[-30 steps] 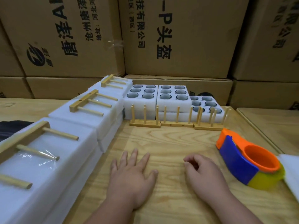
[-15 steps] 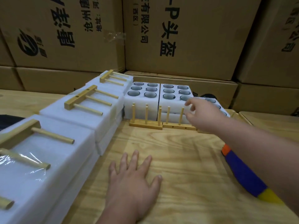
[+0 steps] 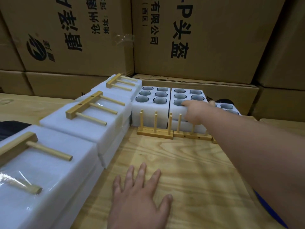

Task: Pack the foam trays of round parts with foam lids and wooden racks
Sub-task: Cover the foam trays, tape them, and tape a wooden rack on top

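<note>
right hand (image 3: 195,111) reaches out, gripping the middle foam tray (image 3: 188,103); left hand (image 3: 140,195) lies spread flat on table (image 3: 189,162).

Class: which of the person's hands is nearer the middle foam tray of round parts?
Right. The right hand rests on the middle foam tray at its front edge; the left hand lies flat on the table, well short of it.

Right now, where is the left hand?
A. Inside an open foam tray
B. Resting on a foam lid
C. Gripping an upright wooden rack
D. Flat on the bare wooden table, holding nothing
D: the left hand lies palm down with fingers spread on the wooden table, clear of the foam and racks.
</note>
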